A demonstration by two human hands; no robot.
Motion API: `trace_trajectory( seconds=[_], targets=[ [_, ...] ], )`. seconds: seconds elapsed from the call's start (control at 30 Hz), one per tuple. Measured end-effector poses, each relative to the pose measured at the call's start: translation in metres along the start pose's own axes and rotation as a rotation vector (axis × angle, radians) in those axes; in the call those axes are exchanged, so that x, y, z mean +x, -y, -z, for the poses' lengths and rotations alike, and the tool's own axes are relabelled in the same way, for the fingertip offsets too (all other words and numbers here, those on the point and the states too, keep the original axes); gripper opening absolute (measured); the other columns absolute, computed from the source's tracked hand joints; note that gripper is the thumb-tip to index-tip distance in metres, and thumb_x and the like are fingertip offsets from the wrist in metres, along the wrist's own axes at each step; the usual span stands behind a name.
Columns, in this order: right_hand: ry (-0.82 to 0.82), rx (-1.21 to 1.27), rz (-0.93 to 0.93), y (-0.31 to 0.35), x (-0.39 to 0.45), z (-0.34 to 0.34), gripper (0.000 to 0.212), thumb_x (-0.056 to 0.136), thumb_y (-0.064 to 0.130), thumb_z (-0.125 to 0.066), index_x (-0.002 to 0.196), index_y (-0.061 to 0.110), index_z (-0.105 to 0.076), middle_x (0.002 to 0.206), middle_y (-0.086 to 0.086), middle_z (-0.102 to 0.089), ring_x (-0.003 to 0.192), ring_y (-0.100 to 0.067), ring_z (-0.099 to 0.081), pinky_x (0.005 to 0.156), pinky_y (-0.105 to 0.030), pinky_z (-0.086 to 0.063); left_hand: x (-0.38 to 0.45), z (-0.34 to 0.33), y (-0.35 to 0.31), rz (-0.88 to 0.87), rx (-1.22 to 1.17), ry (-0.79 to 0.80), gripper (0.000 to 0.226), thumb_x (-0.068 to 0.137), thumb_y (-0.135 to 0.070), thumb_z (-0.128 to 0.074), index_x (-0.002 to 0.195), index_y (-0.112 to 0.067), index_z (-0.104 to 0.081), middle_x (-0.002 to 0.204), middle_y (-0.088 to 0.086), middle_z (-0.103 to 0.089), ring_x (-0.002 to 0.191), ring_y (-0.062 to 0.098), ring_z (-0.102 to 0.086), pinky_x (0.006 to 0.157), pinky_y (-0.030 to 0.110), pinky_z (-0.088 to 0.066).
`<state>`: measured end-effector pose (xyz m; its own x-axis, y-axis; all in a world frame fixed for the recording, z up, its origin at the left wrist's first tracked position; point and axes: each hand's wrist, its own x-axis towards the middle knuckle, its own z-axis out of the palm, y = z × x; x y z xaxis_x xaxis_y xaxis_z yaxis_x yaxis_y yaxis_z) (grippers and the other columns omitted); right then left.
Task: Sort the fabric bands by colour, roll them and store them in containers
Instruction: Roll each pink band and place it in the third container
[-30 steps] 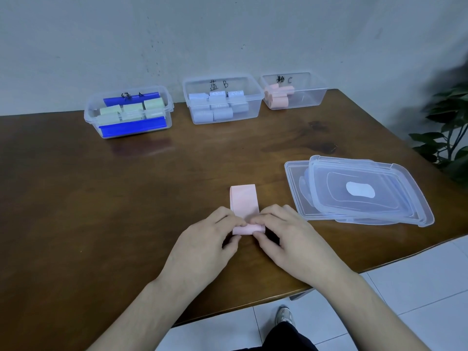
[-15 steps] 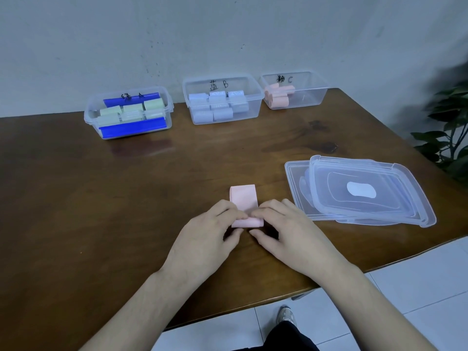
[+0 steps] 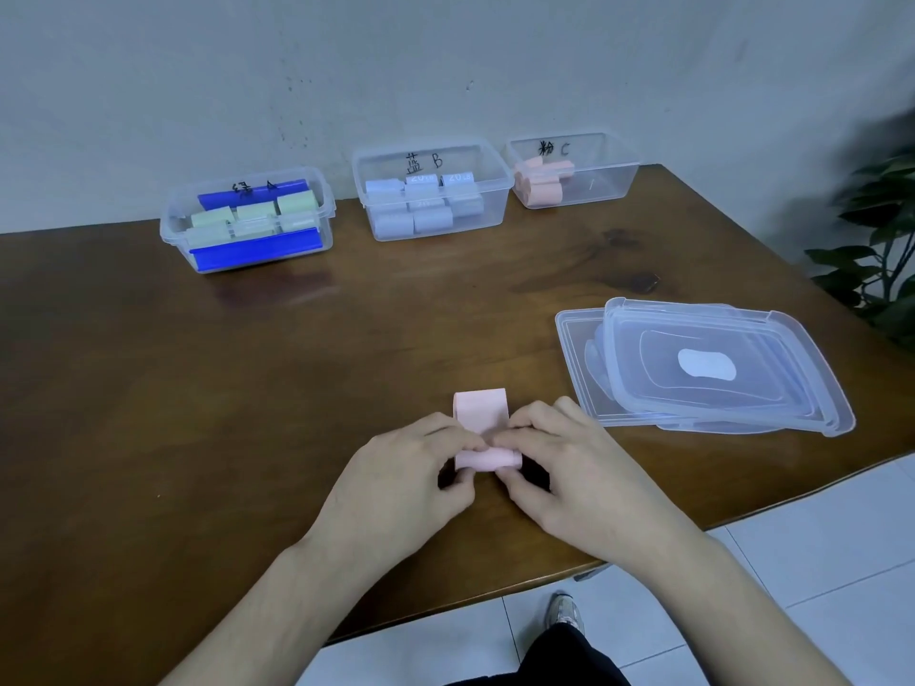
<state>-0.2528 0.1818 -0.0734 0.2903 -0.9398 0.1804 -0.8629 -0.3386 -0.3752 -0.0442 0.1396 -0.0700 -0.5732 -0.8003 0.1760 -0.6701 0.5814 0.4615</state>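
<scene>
Both hands, left hand (image 3: 396,480) and right hand (image 3: 574,467), pinching a soft, half-rolled pink fabric band (image 3: 482,428) on glossy wooden table (image 3: 198,388).

The table (image 3: 198,413) across the middle of the frame is dark brown wood with a smooth, slightly glossy finish that mirrors the container above it at upper left. The three containers along the far edge are clear, glossy plastic: the left container (image 3: 171,235) with opaque blue plastic clips, the middle container (image 3: 500,190) and the right container (image 3: 624,178). The stacked lids (image 3: 812,388) at right are the same translucent, shiny plastic. The pink band (image 3: 480,410) at centre is soft, matt cloth, as are the green rolls (image 3: 255,212), blue rolls (image 3: 431,220) and pink rolls (image 3: 542,190) inside. The wall (image 3: 445,66) across the top is matt, faintly speckled plaster. The floor tiles (image 3: 817,561) at lower right look smooth and pale.
</scene>
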Motion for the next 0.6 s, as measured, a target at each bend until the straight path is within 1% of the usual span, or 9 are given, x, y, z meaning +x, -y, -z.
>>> trace_trajectory(
  seconds=[0.07, 0.1, 0.2, 0.27, 0.33, 0.43, 0.53, 0.6],
  targets=[
    [-0.014, 0.000, -0.011, 0.000, 0.001, -0.002, 0.037, 0.093, 0.040, -0.062, 0.130, 0.037, -0.060, 0.117, 0.024, -0.050, 0.101, -0.005, -0.040, 0.088, -0.022, -0.042, 0.003, 0.000, 0.000, 0.041, -0.024, 0.007, 0.024, 0.092, -0.033, -0.061, 0.115, -0.036, -0.068, 0.106, -0.023, -0.059, 0.070, -0.002, -0.050, 0.064, 0.007, -0.038],
    [-0.020, 0.006, -0.014, 0.000, 0.002, -0.002, 0.035, 0.092, 0.040, -0.063, 0.127, 0.037, -0.060, 0.117, 0.024, -0.051, 0.101, -0.004, -0.041, 0.088, -0.022, -0.042, 0.003, 0.000, 0.000, 0.057, -0.044, 0.015, 0.025, 0.094, -0.034, -0.059, 0.117, -0.036, -0.067, 0.105, -0.025, -0.056, 0.073, -0.002, -0.051, 0.065, 0.009, -0.039],
    [-0.055, 0.040, -0.023, -0.001, 0.003, -0.004, 0.023, 0.092, 0.037, -0.064, 0.115, 0.033, -0.063, 0.109, 0.021, -0.054, 0.095, -0.005, -0.043, 0.082, -0.024, -0.046, 0.004, 0.000, -0.001, 0.076, -0.080, 0.023, 0.026, 0.096, -0.035, -0.056, 0.120, -0.036, -0.065, 0.108, -0.026, -0.048, 0.077, 0.001, -0.053, 0.066, 0.014, -0.044],
    [-0.070, 0.063, -0.037, -0.001, 0.004, -0.005, 0.019, 0.094, 0.036, -0.064, 0.112, 0.031, -0.065, 0.108, 0.021, -0.056, 0.094, -0.006, -0.045, 0.081, -0.024, -0.047, 0.002, 0.000, -0.002, 0.056, -0.079, 0.002, 0.026, 0.095, -0.034, -0.058, 0.121, -0.035, -0.064, 0.111, -0.024, -0.047, 0.075, 0.004, -0.055, 0.064, 0.016, -0.046],
    [-0.070, 0.082, -0.051, -0.003, 0.005, -0.005, 0.021, 0.094, 0.036, -0.064, 0.115, 0.031, -0.066, 0.109, 0.022, -0.056, 0.097, -0.006, -0.046, 0.083, -0.023, -0.046, 0.001, 0.001, -0.002, 0.010, -0.068, -0.023, 0.024, 0.093, -0.031, -0.063, 0.117, -0.034, -0.065, 0.111, -0.021, -0.049, 0.068, 0.003, -0.053, 0.059, 0.014, -0.045],
    [-0.046, 0.074, -0.068, -0.004, 0.007, -0.004, 0.025, 0.096, 0.039, -0.061, 0.120, 0.033, -0.065, 0.111, 0.023, -0.056, 0.101, -0.004, -0.043, 0.087, -0.022, -0.045, 0.003, 0.001, -0.001, -0.016, -0.035, -0.010, 0.024, 0.089, -0.023, -0.071, 0.112, -0.030, -0.068, 0.108, -0.017, -0.054, 0.061, 0.000, -0.046, 0.054, 0.008, -0.040],
    [-0.047, 0.042, -0.062, -0.003, 0.010, -0.002, 0.032, 0.096, 0.043, -0.058, 0.127, 0.035, -0.063, 0.115, 0.023, -0.055, 0.101, -0.004, -0.041, 0.088, -0.023, -0.045, 0.008, 0.001, 0.001, 0.009, -0.016, -0.011, 0.026, 0.091, -0.024, -0.068, 0.116, -0.030, -0.068, 0.111, -0.017, -0.058, 0.062, 0.000, -0.047, 0.058, 0.008, -0.041],
    [-0.044, 0.024, -0.060, -0.003, 0.011, -0.002, 0.036, 0.095, 0.044, -0.060, 0.130, 0.035, -0.060, 0.118, 0.021, -0.054, 0.103, -0.003, -0.041, 0.089, -0.023, -0.044, 0.011, 0.002, 0.002, 0.032, -0.023, 0.002, 0.028, 0.096, -0.029, -0.061, 0.124, -0.032, -0.064, 0.116, -0.020, -0.055, 0.068, -0.001, -0.050, 0.064, 0.009, -0.043]
  ],
)
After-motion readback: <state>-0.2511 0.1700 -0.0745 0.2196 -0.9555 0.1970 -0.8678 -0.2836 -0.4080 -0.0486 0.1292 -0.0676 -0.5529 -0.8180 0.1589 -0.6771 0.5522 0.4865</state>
